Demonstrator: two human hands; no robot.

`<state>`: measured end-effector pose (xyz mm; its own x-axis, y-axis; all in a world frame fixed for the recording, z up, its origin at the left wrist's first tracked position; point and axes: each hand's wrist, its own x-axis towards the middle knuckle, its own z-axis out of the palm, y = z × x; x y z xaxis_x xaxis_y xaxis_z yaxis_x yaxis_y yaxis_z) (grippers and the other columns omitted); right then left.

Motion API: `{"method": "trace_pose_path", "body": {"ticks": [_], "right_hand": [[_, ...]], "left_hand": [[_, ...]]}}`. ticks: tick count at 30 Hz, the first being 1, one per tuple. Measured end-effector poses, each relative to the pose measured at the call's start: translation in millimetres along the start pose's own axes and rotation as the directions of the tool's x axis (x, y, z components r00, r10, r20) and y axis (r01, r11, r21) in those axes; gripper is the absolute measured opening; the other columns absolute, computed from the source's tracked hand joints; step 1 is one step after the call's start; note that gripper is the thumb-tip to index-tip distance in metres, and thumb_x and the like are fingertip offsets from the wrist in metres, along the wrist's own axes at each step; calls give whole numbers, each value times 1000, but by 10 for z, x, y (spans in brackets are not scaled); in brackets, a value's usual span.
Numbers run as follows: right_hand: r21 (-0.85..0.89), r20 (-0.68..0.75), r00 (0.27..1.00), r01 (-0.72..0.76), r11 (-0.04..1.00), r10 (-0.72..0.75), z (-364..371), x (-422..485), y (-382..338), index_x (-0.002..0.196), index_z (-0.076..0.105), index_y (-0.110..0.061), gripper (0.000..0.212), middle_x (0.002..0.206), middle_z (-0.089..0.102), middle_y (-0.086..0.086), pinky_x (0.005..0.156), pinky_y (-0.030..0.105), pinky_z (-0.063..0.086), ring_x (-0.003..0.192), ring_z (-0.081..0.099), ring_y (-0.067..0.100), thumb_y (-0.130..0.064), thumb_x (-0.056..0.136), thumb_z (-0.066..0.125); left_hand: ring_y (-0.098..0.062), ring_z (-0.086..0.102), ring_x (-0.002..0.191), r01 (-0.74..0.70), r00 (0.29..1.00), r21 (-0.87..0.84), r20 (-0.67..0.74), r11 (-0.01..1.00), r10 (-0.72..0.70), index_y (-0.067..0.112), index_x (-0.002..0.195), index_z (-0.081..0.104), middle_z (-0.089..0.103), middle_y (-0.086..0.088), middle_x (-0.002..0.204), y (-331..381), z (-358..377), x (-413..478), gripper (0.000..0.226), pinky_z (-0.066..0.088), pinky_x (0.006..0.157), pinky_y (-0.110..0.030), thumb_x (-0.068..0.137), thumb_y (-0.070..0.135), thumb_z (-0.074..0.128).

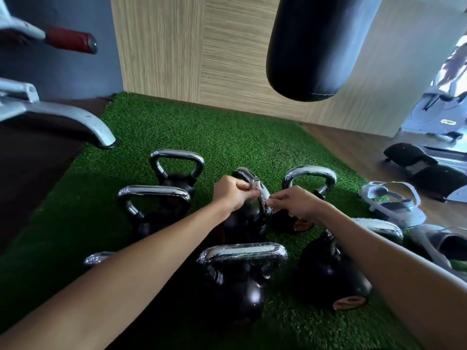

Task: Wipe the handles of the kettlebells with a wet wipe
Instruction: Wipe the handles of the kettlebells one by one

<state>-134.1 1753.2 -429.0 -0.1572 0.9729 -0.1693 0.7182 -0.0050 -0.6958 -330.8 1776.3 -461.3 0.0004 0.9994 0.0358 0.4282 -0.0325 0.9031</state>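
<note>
step: wiping the handle point(246, 174) of middle kettlebell point(247, 223), centre of frame | left grip point(231, 192) and right grip point(295, 204) each pinch one end of the wet wipe point(254, 185) looped over it | tip: keep wipe tight, pull back and forth, slide along whole bar

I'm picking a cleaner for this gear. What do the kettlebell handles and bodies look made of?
Kettlebell handles: polished chrome-like metal, mirror-bright with sharp reflections. Kettlebell bodies: black, dull sheen, probably coated iron or rubber; the look leaves it open.
</note>
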Motion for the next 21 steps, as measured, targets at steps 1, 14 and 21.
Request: {"method": "trace_pose_path", "body": {"ticks": [1,14,21], "right_hand": [[10,1,1000,-3,1000,3,-4,0,-3,88,78,-16,21,75,70,0,45,21,27,49,36,8,-36,91,72],[43,-100,994,36,998,-32,91,-21,85,87,79,-28,16,56,64,-12,45,20,31,42,37,6,-42,88,73],[-55,-194,981,-1,998,-10,190,-37,115,97,76,-28,23,60,65,-14,49,20,38,40,47,-6,-48,88,71]], "left_hand": [[-4,69,87,-15,1000,-19,16,1000,16,20,105,81,79,6,101,-21,-14,-21,42,46,71,-12,70,40,92],[-5,70,71,-279,933,118,270,953,240,20,91,84,78,11,81,-357,141,-164,20,46,63,-11,75,31,88],[1,61,67,-228,929,329,354,917,104,23,99,82,72,14,82,-296,65,-119,29,42,62,-18,75,37,89]]}}
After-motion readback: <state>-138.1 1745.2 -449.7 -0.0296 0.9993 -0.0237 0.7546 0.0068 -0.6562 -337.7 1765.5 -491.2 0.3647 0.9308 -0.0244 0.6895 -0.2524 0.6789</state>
